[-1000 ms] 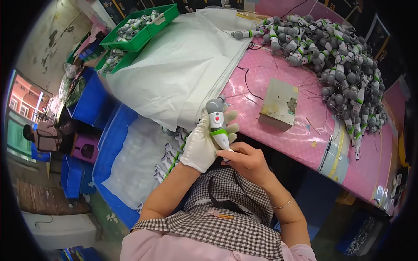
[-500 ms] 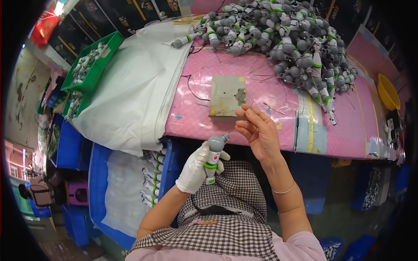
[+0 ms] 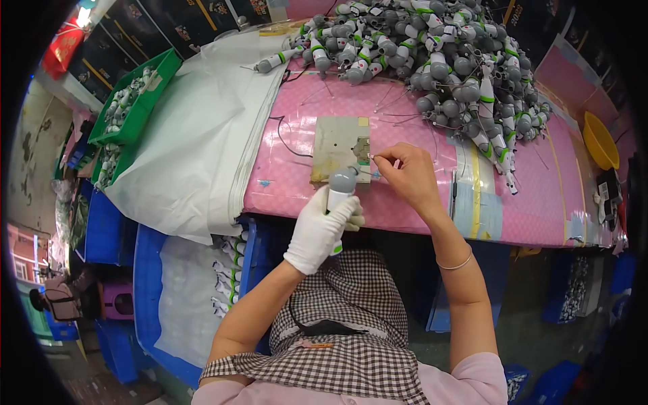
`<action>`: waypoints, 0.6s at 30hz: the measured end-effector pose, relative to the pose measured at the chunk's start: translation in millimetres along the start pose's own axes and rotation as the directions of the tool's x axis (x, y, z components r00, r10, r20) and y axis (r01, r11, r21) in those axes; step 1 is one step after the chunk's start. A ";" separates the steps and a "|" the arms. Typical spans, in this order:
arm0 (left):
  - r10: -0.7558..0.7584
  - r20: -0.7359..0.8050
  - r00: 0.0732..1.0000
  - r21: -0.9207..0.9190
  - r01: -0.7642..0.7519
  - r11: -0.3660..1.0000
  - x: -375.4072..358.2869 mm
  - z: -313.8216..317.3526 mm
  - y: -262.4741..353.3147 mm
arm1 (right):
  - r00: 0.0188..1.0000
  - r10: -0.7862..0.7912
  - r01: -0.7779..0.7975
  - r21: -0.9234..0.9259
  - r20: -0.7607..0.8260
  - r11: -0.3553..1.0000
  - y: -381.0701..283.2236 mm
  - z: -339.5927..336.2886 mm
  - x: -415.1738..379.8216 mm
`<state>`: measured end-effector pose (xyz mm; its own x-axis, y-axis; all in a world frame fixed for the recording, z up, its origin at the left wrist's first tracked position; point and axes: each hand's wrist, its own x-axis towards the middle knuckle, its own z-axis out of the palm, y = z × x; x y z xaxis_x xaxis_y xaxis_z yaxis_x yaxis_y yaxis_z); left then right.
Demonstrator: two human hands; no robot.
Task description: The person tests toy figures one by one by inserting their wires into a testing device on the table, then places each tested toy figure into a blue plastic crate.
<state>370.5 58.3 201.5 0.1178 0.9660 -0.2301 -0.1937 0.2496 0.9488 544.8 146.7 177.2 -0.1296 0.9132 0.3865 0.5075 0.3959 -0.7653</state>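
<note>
My left hand (image 3: 317,228), in a white glove, is wrapped round a grey-and-white plastic piece with a round grey ball (image 3: 342,180) at its upper end. A bit of green shows below the fingers; the glove hides most of the white body. The ball end is at the front edge of a flat metal block (image 3: 335,145), overlapping it in view. To the right of the block, my bare right hand (image 3: 409,177) is closed in a pinch on a thin wire, which appears to run from the piece's grey tip. Its fingertips point toward the block's right side.
A large heap of similar grey-and-white pieces (image 3: 466,88) covers the back right of the pink table (image 3: 277,192). White sheeting (image 3: 196,135) lies on the left beside green trays (image 3: 165,71). A blue bin (image 3: 148,304) stands below; a yellow basin (image 3: 601,140) is far right.
My left hand has raised the plastic piece up to the block's front edge. My right hand has shifted slightly right and turned, its fingers now pointing left toward the block.
</note>
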 end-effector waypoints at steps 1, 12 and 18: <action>-0.025 -0.019 1.000 -0.034 0.024 0.999 4.2 -1.3 3.6 | 0.999 0.006 -0.004 -0.051 0.033 0.999 -1.9 -0.8 3.3; -0.106 0.068 0.992 -0.201 0.118 0.973 26.6 -8.2 10.2 | 0.850 0.185 -0.220 0.013 0.493 0.975 -0.2 -21.0 49.3; -0.097 0.060 0.993 -0.172 0.106 0.979 29.4 -12.4 6.3 | 0.826 0.217 -0.247 -0.014 0.520 0.969 -6.0 -19.9 51.4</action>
<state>360.7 89.1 198.1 0.1944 0.9313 -0.3079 -0.3450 0.3588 0.8673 552.0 189.3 211.9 -0.4397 0.8908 -0.1149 0.5353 0.1572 -0.8299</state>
